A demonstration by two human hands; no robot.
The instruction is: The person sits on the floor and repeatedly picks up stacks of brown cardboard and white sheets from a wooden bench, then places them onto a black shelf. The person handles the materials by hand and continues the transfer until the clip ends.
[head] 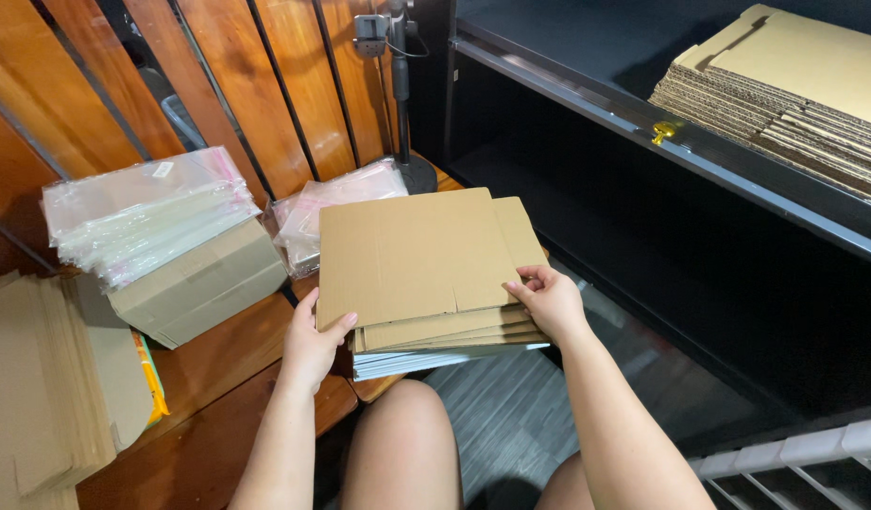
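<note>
Between both hands | flat cardboard sheet (pixel 412 253) | fingers (pixel 525 280) on edges

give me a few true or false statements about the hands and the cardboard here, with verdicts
1. Both hands grip the top flat cardboard sheet of the stack: the left hand at its near left edge, the right hand at its near right corner. True.
2. The clear plastic bags lie on a closed cardboard box. True.
3. The shelf at upper right holds glass jars. False: it holds stacked flattened corrugated cardboard.
4. The left hand holds scissors. False: it holds only the cardboard.
</note>
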